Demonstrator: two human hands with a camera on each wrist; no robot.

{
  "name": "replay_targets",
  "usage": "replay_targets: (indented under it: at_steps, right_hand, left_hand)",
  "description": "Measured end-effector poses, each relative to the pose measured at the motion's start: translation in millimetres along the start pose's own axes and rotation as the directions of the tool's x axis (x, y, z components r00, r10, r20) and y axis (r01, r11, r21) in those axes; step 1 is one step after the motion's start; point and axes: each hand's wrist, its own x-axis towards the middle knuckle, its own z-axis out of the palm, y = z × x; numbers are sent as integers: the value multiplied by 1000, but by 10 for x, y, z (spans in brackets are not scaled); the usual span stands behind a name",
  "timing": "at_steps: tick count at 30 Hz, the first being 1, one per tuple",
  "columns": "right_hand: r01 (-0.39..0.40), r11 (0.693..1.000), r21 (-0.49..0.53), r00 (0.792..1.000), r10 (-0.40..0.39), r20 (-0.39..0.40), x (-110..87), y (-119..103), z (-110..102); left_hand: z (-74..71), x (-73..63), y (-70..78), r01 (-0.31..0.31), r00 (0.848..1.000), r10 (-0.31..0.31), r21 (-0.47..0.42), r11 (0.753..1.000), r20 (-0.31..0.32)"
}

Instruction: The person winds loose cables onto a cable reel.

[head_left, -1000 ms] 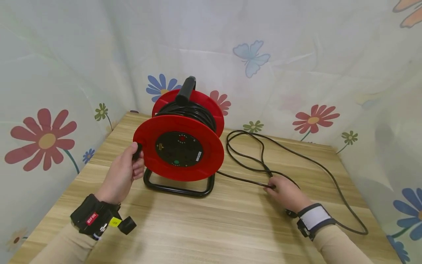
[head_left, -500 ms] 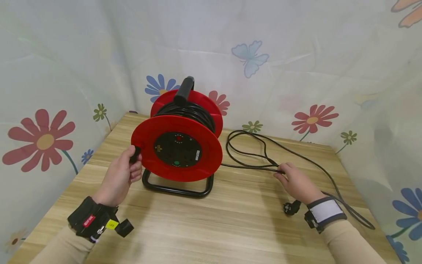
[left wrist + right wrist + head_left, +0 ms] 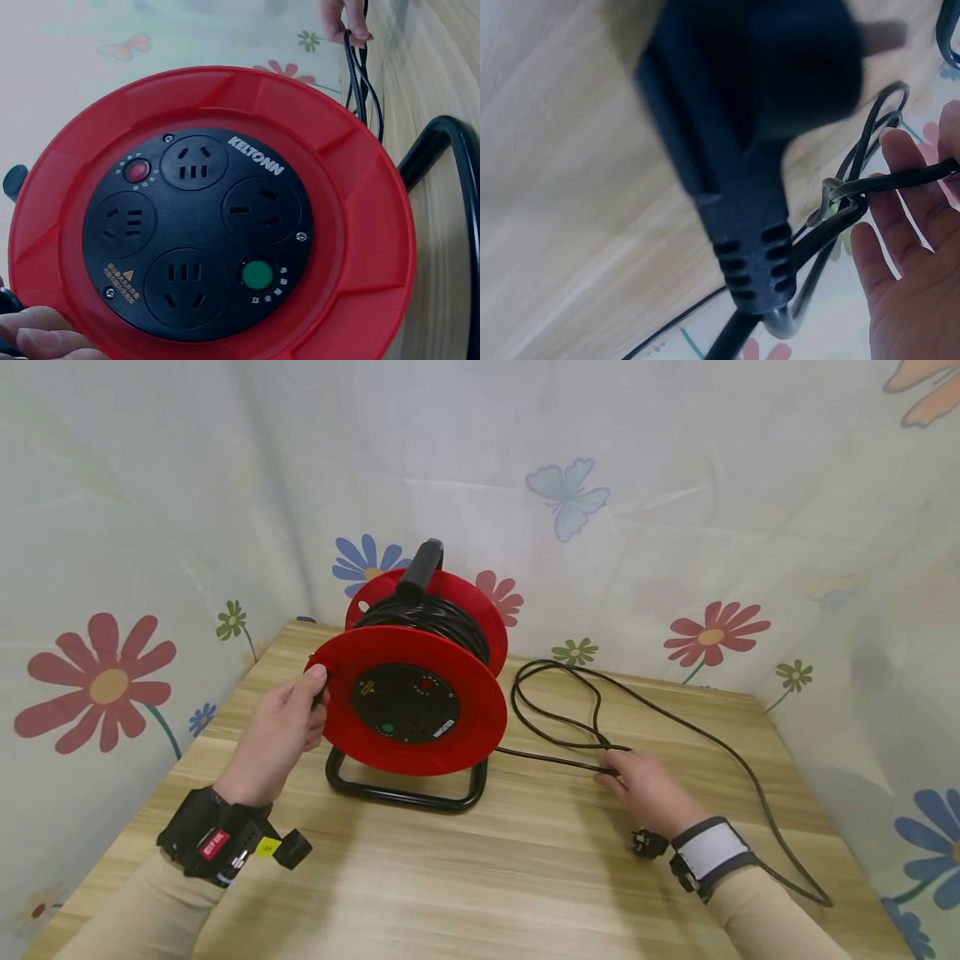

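A red cable reel (image 3: pixel 480 718) with black cable wound on its drum stands upright on a black tube frame (image 3: pixel 405 797). My left hand (image 3: pixel 273 731) grips the black crank knob at the left rim of its front disc; the fingers mostly cover the knob. To the right, my right hand (image 3: pixel 648 789) holds the loose black cable (image 3: pixel 551 759) between thumb and fingers, and the cable runs from there to the reel. Below that hand hangs or lies the black plug (image 3: pixel 647 843), which looms large and blurred in the right wrist view. Sockets fill the reel's black panel (image 3: pixel 202 232).
Loose loops of cable (image 3: pixel 592 672) lie on the wooden table (image 3: pixel 465 893) behind the right hand and trail along its right side. A flower-printed curtain (image 3: pixel 675 527) closes off the back and sides. The reel's carrying handle (image 3: pixel 422 568) sticks up on top.
The right hand went right along the cable, then came back left with it. The front disc stands turned clockwise from half a second ago, and the left hand has risen with the knob.
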Motion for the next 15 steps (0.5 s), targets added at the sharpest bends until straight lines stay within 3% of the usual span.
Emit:
replay_targets:
  at_steps: [7, 15]
  right_hand:
    - [6, 1000, 7, 999, -6, 37, 2, -64, 86]
    - [17, 1000, 11, 997, -18, 75, 71, -188, 162]
  left_hand:
    - [42, 51, 81, -29, 1000, 27, 195, 980, 11]
    - [112, 73, 203, -53, 998, 58, 377, 925, -3]
